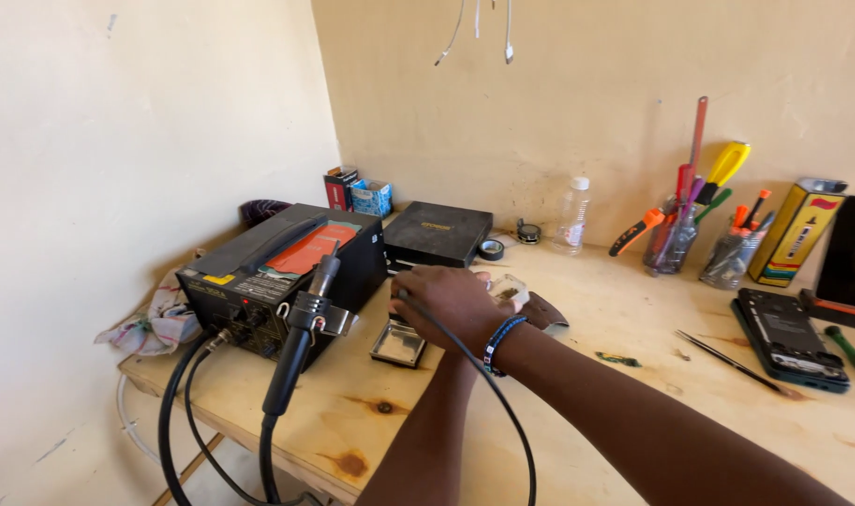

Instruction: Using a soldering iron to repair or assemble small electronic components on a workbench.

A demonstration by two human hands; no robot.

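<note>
Head view: my right hand (451, 302) reaches across the wooden bench (577, 394), fingers curled shut around a thin black cable (488, 384) that trails back along my forearm. My left hand is tucked beneath it, mostly hidden; whether it grips anything I cannot tell. Just left of and below my knuckles lies a small metal tin (398, 345). Further left sits the black rework station (277, 281), its handpiece (301, 328) parked upright in front.

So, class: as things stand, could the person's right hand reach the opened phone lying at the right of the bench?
Probably yes. The right hand rests by a small metal tin; between it and the opened phone lies only bare wooden bench and a thin probe, nothing tall.
</note>
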